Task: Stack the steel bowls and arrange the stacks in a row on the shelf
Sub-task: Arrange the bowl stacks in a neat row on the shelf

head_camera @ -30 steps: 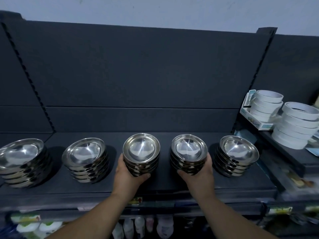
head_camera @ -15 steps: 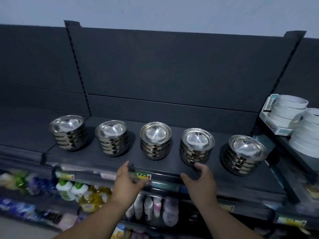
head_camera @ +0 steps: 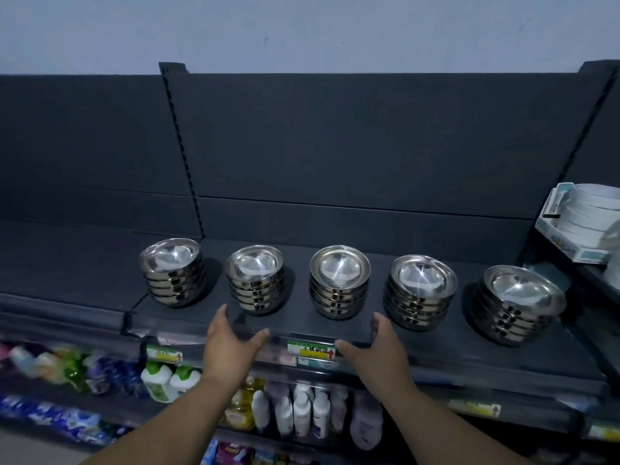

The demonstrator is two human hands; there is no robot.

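Five stacks of steel bowls stand in a row on the shelf [head_camera: 335,333]. My left hand [head_camera: 231,344] and right hand [head_camera: 379,347], both spread and empty, hover at the shelf's front edge. The middle stack [head_camera: 339,281] lies straight ahead between them, untouched and about equally near each.

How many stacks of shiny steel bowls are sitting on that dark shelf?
5, in one row: far left stack, second stack, middle stack, fourth stack, far right stack. More could lie beyond the picture's edges.
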